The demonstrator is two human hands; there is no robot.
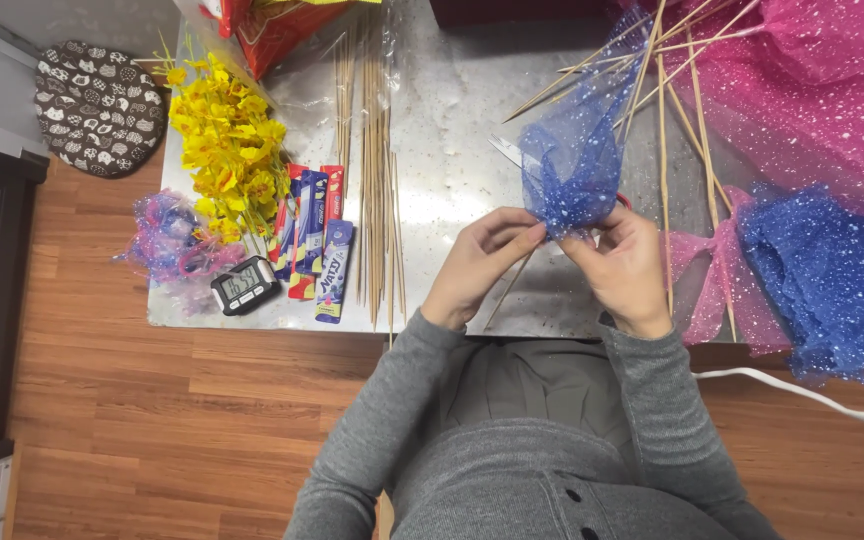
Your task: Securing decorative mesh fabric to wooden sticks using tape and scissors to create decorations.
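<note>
- Centrally, over the near edge of the metal table, both hands meet on a bunched piece of blue glitter mesh.
- Left hand: fingers curled, thumb and fingertips pinching the lower gathered end of the mesh.
- Right hand: likewise closed in a pinch on the same gathered end, touching the left hand's fingertips.
- A thin wooden stick slants down from the mesh between the wrists.
- Left of the mesh lies a bundle of bamboo skewers, then flat snack packets, a small digital timer and yellow artificial flowers.
- Right of the mesh, finished pink mesh blooms and a blue mesh bloom rest on sticks.
- Scissors peek out just behind the mesh.
</note>
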